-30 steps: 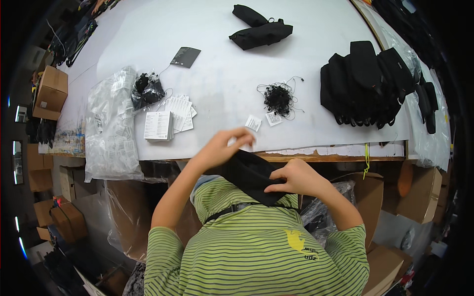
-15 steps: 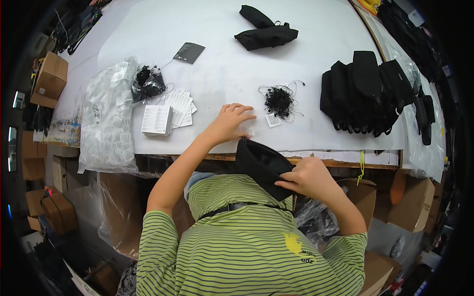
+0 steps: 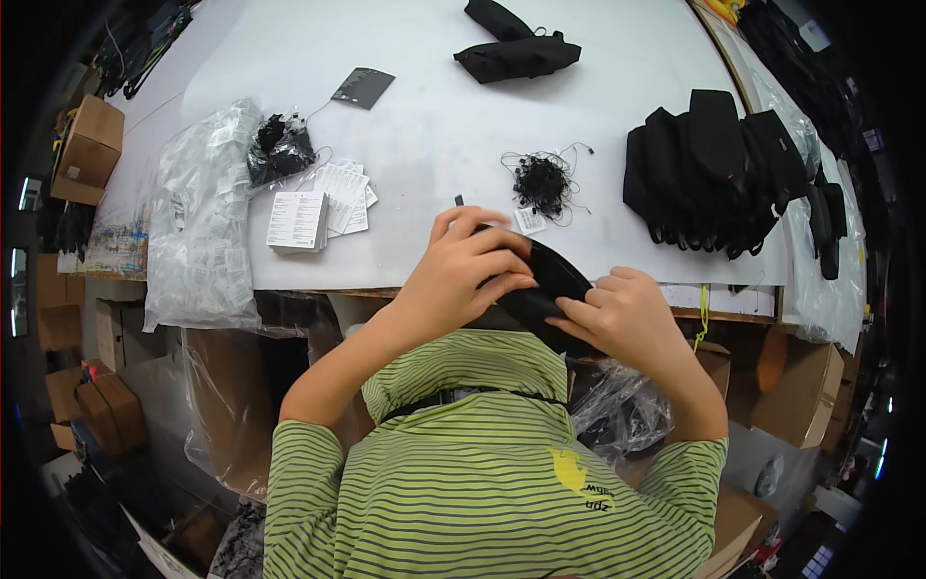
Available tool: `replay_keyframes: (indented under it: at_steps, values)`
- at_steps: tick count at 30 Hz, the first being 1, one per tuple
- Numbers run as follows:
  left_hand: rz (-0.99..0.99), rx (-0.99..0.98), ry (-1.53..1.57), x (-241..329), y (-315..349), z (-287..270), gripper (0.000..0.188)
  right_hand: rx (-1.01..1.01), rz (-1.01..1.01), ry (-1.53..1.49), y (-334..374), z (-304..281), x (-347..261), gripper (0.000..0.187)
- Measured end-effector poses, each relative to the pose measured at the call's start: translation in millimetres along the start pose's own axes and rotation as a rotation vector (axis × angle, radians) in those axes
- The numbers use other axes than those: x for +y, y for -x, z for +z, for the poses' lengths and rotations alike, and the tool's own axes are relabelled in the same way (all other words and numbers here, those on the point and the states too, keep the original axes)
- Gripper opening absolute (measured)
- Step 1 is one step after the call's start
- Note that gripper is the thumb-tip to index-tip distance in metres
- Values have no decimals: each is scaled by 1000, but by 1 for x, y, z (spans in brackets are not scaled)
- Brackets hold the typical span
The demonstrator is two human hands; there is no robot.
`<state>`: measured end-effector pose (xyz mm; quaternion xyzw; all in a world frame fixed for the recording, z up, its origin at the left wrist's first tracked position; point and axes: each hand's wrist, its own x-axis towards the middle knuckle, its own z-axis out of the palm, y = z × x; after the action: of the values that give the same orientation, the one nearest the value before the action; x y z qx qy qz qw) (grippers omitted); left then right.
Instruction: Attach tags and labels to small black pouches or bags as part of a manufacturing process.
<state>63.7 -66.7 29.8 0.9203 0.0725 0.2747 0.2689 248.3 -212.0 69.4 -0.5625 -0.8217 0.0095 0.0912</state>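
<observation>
A black fabric pouch is held tilted at the table's front edge, in front of my body. My right hand pinches its near right side between thumb and fingers. At the pouch's left end my left hand is closed with bent fingers over the rim; the fingertips are partly blurred, and what lies under them is hidden. Just beyond the pouch lies a tangle of thin black cords, with a small white printed label beside it.
White cards sit in a stack at the left, by a clear plastic bag of labels and a bag of black cords. Black pouches are piled at the right; two more black pouches lie far back. A dark card lies back left.
My left hand has moved from the tabletop onto the pouch, its spread fingers now bent. The pouch and my right hand have risen slightly, and the view has shifted a little.
</observation>
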Motion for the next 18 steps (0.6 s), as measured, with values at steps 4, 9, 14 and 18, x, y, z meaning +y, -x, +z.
replay_keyframes:
  at_steps: [4,9,14,18]
  values:
    - [-376,442,77,6,9,-12,54,207,11,30,-11,-6,1,18]
    - [-531,725,1597,-10,58,41,59,458,5,-39,-27,4,-15,22]
    - [-855,885,1643,5,40,35,35,580,156,-247,-38,46,-30,16]
    - [-894,944,1552,5,35,31,33,741,643,-810,-25,88,-62,15]
